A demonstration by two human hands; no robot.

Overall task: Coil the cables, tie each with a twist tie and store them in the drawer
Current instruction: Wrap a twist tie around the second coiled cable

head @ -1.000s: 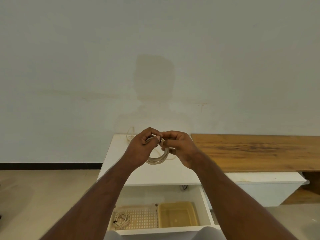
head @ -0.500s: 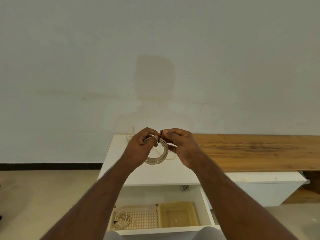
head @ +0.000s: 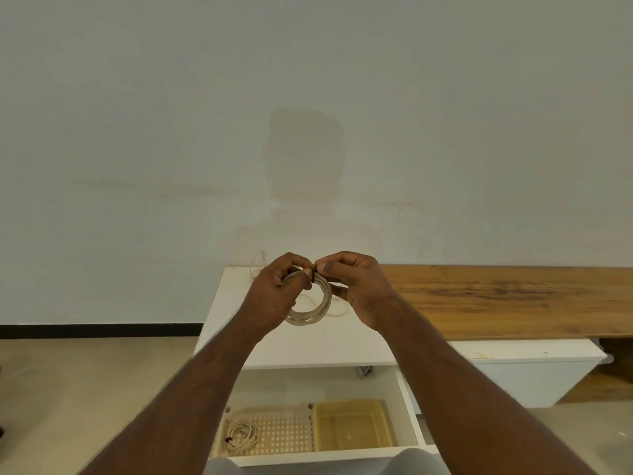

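Note:
A beige coiled cable [head: 317, 310] hangs in the air above the white cabinet top [head: 308, 347]. My left hand [head: 274, 296] grips the coil's upper left side. My right hand [head: 356, 286] pinches at the coil's top, fingertips meeting those of the left hand around a small dark twist tie [head: 314, 270]. Below, the open drawer [head: 407, 406] holds a tied cable coil [head: 242, 435] in a perforated beige basket [head: 287, 433]. Another loose beige cable [head: 257, 265] lies at the cabinet top's back left, partly hidden by my hands.
A yellow plastic tray [head: 352, 426] sits in the drawer right of the basket. A long wooden bench top [head: 513, 296] runs to the right of the cabinet. A plain wall stands behind, and beige floor [head: 85, 389] lies to the left.
Both hands rose slightly with the coil. The right hand's fingers shifted from the coil's right side up to its top, meeting the left fingertips at the tie.

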